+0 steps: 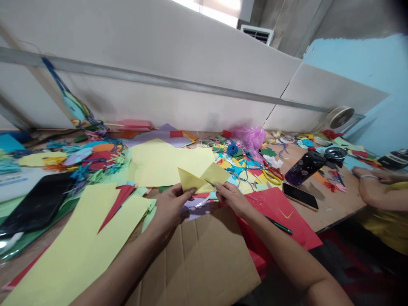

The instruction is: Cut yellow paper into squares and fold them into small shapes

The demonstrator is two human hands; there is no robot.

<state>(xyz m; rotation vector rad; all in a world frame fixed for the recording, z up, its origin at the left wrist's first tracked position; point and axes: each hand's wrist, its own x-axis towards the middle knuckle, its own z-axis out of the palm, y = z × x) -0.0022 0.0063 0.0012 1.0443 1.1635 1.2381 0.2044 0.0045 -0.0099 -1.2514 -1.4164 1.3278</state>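
Both my hands hold a folded yellow paper piece [201, 177] a little above the table. My left hand [170, 206] pinches its lower left point, fingers closed on it. My right hand [232, 197] pinches the right side near the fold, fingers closed too. The paper forms two triangular flaps pointing up. Under my hands lies a brown cardboard sheet [204, 259], with a small lilac paper scrap [196, 210] at its top edge.
Large yellow sheets [95, 238] lie left, a red sheet [280, 212] with a green pen [280, 226] right. Yellow-handled scissors [272, 175], a phone [299, 196], a dark bottle [302, 169] and several paper scraps crowd the far table. Another person's arm [376, 191] rests at the right.
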